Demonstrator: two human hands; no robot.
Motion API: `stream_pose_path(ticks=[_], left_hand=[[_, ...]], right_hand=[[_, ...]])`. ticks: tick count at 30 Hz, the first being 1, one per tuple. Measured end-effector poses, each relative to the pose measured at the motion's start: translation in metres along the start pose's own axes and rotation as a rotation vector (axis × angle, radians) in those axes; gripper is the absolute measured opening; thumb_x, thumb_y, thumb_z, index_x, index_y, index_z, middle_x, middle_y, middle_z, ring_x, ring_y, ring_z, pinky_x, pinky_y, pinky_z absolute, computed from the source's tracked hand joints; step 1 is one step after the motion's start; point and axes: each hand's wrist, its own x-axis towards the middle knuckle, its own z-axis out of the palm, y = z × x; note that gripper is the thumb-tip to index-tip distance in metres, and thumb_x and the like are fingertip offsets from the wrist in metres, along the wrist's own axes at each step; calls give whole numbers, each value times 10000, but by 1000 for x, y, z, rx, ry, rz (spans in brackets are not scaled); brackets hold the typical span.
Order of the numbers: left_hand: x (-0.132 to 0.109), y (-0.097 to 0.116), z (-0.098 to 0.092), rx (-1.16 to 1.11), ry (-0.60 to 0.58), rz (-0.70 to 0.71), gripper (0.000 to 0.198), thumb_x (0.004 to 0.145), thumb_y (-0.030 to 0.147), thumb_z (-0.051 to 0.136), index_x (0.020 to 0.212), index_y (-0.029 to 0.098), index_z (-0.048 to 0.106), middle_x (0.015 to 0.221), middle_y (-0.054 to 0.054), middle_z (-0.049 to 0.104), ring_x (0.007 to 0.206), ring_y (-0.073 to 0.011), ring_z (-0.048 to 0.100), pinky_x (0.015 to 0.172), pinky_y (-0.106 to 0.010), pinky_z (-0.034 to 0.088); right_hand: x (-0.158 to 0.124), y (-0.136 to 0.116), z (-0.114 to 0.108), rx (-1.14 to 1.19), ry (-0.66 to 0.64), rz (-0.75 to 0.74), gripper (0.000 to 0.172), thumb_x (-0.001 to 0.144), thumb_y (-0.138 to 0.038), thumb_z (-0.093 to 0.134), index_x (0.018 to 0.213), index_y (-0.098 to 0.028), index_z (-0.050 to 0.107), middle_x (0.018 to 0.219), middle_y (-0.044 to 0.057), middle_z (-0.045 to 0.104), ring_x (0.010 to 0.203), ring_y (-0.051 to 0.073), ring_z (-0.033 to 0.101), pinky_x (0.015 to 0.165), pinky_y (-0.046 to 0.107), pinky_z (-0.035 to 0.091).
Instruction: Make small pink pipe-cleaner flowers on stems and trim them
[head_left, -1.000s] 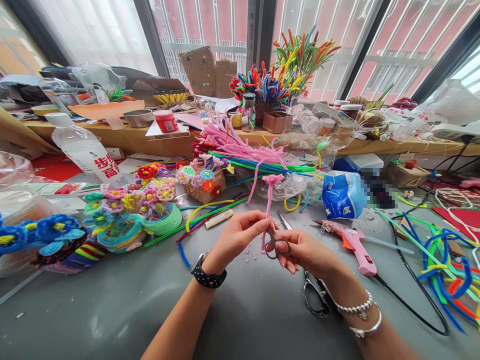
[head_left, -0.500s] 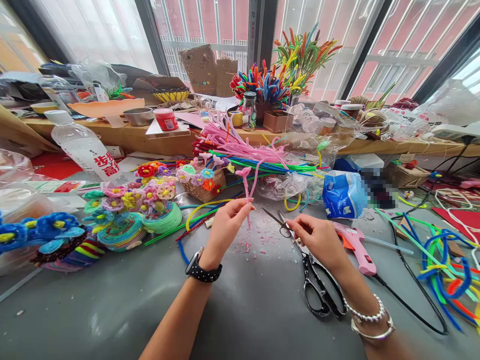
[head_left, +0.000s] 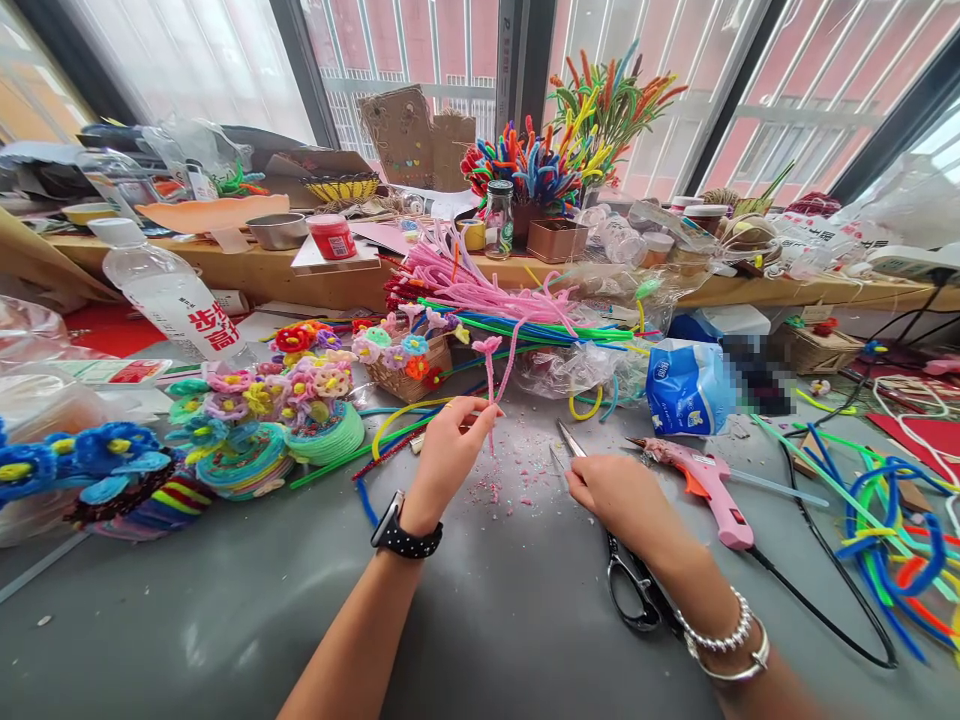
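Observation:
My left hand (head_left: pixel 452 455) is closed in a pinch on the stem of a pink pipe-cleaner flower (head_left: pixel 487 348). Its small bloom stands upright above the fingers, and a bent pink length rises beside it. My right hand (head_left: pixel 622 495) is closed low over the table, and the thin tip of a small pair of scissors (head_left: pixel 556 458) pokes out beyond the fingers; the rest is hidden. Under that hand lies a large pair of black-handled scissors (head_left: pixel 634 595), its blades and one loop showing. A pink glue gun (head_left: pixel 709 490) rests just to the right.
Pink fluff clippings (head_left: pixel 514 490) litter the grey table between my hands. Bundled pink pipe cleaners (head_left: pixel 480 285) lie behind. Pipe-cleaner flower pots (head_left: pixel 244 460) and a water bottle (head_left: pixel 169 290) stand left. A blue packet (head_left: pixel 686 390) and tangled pipe cleaners (head_left: pixel 892 540) are to the right.
My right hand has moved down towards the table with the small scissors, now covering part of the large pair. My left hand with the pink flower has shifted slightly left.

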Motion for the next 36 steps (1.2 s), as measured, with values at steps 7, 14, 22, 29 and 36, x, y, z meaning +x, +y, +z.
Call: stream_pose_path(ticks=[7,14,22,29,36], left_hand=[[0,0,-1,4,-31,-7,265,753,386,452,790,152,571,805,-59,613,728,-176,574,605,-260,419],[0,2,-1,5,-23,-13,257,750,376,454,782,152,575,804,-55,616,718,-167,569,593,-252,415],[1,1,-1,8,-31,-15,255,752,373,451,781,152,574,798,-54,619,705,-163,574,598,-251,417],[0,3,-2,47,-37,-10,265,755,380,444,772,155,583,787,-46,615,718,-161,569,624,-252,413],[0,2,-1,46,-48,-15,263,757,375,443,781,152,581,807,-49,618,715,-159,570,616,-248,410]], right_hand=[[-2,-11,-1,36,-55,-244,274,814,-208,386,639,-154,590,642,66,650,548,135,559,473,256,183],[2,-10,7,-4,97,-61,266,821,-214,383,672,-155,595,654,49,649,558,130,570,451,257,152],[-5,-21,7,36,77,-358,223,792,-182,405,673,-165,593,621,19,638,551,109,567,465,245,202],[-10,-14,-7,-90,-9,65,242,739,-165,430,641,-144,649,650,99,670,557,172,600,436,245,183],[-18,-41,-2,10,-47,-279,216,745,-142,437,668,-146,639,646,68,678,539,155,613,427,244,199]])
